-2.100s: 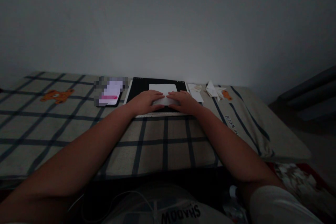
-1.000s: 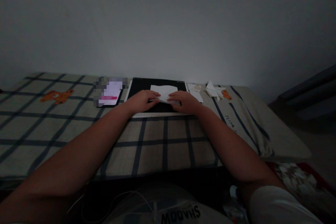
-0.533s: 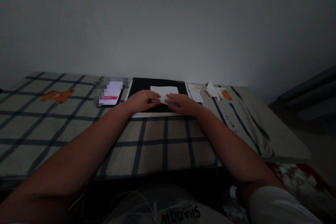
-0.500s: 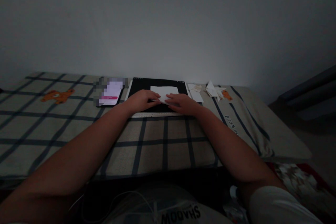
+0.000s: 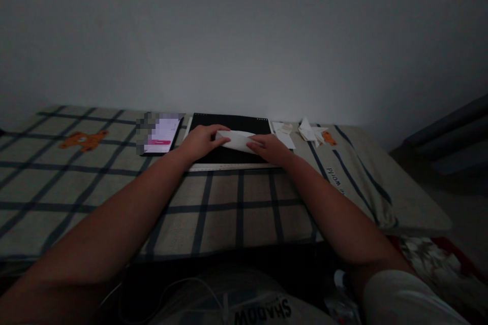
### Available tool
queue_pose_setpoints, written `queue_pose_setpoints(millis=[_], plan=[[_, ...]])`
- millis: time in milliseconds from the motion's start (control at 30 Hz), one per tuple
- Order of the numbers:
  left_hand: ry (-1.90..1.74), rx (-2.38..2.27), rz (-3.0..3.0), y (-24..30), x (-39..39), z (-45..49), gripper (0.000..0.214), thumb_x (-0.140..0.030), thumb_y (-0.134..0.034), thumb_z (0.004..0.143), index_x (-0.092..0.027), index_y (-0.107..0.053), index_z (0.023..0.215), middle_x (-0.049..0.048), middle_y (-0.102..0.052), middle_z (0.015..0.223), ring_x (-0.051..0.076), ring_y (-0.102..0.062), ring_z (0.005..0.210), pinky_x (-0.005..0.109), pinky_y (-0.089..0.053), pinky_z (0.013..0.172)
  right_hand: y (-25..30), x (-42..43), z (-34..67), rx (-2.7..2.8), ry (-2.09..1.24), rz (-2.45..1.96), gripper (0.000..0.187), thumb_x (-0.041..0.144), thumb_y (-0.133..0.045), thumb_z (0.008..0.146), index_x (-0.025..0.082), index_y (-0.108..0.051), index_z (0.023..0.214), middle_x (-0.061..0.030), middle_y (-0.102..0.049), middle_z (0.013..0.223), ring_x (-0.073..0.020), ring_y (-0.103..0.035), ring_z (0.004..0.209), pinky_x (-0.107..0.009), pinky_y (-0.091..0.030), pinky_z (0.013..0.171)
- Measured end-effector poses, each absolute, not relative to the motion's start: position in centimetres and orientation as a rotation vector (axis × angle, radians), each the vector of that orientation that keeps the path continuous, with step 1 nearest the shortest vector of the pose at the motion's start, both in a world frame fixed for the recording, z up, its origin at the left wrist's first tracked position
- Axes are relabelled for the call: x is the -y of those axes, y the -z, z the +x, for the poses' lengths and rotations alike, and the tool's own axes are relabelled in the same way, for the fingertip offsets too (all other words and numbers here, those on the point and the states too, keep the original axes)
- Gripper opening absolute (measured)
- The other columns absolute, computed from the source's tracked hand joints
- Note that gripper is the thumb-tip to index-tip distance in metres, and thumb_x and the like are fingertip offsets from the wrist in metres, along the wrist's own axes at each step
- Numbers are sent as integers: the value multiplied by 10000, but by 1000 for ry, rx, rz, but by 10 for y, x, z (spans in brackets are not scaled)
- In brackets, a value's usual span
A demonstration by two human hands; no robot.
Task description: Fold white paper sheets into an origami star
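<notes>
Dim grey wall fills the upper half of the frame, and below it a checked cloth [image 5: 236,203] with dark blue lines covers a low flat surface that runs across the middle. At the centre of the frame, close to the wall, a black mat [image 5: 244,123] lies on the cloth, with a pale ruled strip [image 5: 229,166] along its near edge.

Both bare forearms reach in from the bottom corners and meet over the mat. The left hand [image 5: 201,141] curls its fingers over the left end of a folded white paper [image 5: 236,140], thumb beneath, so that this end is pinched. The right hand [image 5: 269,147] grips the right end in the same way, fingers bent and closed on the sheet. The paper is a narrow folded band stretched between the two hands, just above the mat's middle; whether it touches the mat cannot be told in the low light.

Left of the mat lies a phone [image 5: 162,134] with a lit screen. Right of the mat lie a small white sheet [image 5: 285,138] and, further right, a little heap of paper scraps [image 5: 310,131]. An orange bear print [image 5: 82,139] shows on the cloth at the left.
</notes>
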State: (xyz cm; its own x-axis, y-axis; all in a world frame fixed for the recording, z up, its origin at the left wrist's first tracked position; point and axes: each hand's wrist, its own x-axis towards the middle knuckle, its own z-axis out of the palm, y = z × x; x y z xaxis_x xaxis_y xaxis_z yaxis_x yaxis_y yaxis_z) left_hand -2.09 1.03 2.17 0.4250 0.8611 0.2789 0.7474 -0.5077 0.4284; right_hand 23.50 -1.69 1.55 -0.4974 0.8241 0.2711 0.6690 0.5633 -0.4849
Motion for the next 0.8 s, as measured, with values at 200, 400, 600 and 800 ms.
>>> queue_pose_setpoints(millis=[200, 400, 600, 800], plan=[[-711, -1567, 2406, -25, -5, -18, 662, -497, -614, 872, -230, -442, 1452, 48, -687, 910, 219, -637, 804, 313, -468, 719, -9, 12, 236, 2131, -523, -1118, 468, 241, -614, 877, 214, -587, 1344, -85, -612, 1369, -217, -598, 1212, -393, -464, 1022], [-888, -1595, 2568, -26, 1, -10, 562, -418, -602, 890, -206, -498, 1401, 114, -555, 1294, 269, -533, 1186, 378, -446, 994, -5, 11, 233, 2257, -432, -1127, 308, 219, -604, 886, 202, -695, 1180, -79, -720, 1177, -215, -667, 1084, -397, -502, 965], [-633, -1485, 2787, -29, 18, 5, 353, -421, -472, 958, -212, -677, 1154, 86, -622, 1168, 261, -565, 1092, 371, -478, 895, -3, 9, 233, 2221, -371, -1218, 305, 190, -604, 873, 179, -707, 1160, -90, -730, 1139, -225, -682, 1036, -397, -519, 935], [-482, -1499, 2869, -26, 27, 14, 485, -544, -396, 972, -206, -651, 1208, 98, -637, 1203, 285, -542, 1097, 380, -487, 834, -5, 13, 233, 2181, -411, -1157, 348, 261, -601, 885, 189, -669, 1219, -92, -697, 1220, -211, -679, 1005, -384, -532, 903]])
